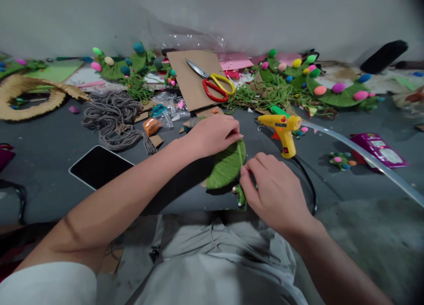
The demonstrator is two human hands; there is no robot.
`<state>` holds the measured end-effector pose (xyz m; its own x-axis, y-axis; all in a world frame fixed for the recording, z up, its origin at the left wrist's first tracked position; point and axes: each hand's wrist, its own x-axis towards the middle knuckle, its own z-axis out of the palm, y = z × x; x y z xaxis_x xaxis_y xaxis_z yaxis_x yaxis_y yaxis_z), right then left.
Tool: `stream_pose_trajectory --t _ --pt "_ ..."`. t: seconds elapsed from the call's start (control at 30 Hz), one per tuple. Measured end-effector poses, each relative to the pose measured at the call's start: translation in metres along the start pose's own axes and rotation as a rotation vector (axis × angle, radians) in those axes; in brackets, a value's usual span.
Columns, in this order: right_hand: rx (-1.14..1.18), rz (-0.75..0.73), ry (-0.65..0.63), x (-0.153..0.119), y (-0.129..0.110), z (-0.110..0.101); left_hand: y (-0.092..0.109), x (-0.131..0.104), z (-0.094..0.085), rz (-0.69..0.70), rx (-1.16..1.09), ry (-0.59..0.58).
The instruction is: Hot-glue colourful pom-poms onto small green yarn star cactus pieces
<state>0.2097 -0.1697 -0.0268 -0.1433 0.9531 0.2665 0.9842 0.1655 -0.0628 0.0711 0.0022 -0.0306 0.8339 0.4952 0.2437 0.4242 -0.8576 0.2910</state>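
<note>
A leaf-shaped piece wrapped in green yarn lies near the table's front edge, with bare cardboard at its lower left tip. My left hand is closed over its upper end, fingertips pressed at the edge. A green yarn strand runs along the right side of the piece, between my two hands. My right hand pinches the lower end of this strand between thumb and forefinger. Just below those fingertips is a small green figure with white and orange bits, partly hidden by the hand.
A yellow glue gun with a long clear glue stick stands right of my hands. Scissors rest on cardboard behind. Grey cord, a phone and a straw ring lie left. Green pom-pom pieces line the back.
</note>
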Motion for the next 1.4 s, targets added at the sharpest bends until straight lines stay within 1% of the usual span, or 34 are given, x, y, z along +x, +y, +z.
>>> stream_pose_trajectory --t 0.2,0.57,0.77,1.0,1.1,1.27,1.33,1.4 --pt "-0.022 0.001 -0.038 -0.002 0.001 0.001 0.000 0.000 0.001 0.002 -0.013 0.001" --pt "-0.037 -0.035 -0.023 -0.002 0.001 0.000 0.000 0.000 0.003 -0.005 -0.016 0.015" --pt "-0.037 -0.031 -0.046 -0.002 0.001 0.000 -0.001 0.000 0.003 -0.001 -0.009 0.014" --pt "-0.043 -0.013 -0.052 -0.002 0.003 -0.001 -0.004 0.001 0.006 0.014 -0.046 0.053" --pt "-0.050 -0.008 -0.046 -0.001 0.004 -0.002 -0.005 0.002 0.006 -0.010 -0.071 0.079" --pt "-0.057 0.002 -0.049 -0.001 0.003 -0.004 -0.008 0.002 -0.001 -0.077 -0.121 0.182" --pt "-0.057 0.004 -0.070 -0.001 0.003 -0.005 -0.009 0.000 -0.006 -0.042 -0.176 0.210" --pt "-0.057 0.008 -0.085 -0.001 0.003 -0.005 -0.010 -0.005 -0.014 0.039 -0.239 0.175"
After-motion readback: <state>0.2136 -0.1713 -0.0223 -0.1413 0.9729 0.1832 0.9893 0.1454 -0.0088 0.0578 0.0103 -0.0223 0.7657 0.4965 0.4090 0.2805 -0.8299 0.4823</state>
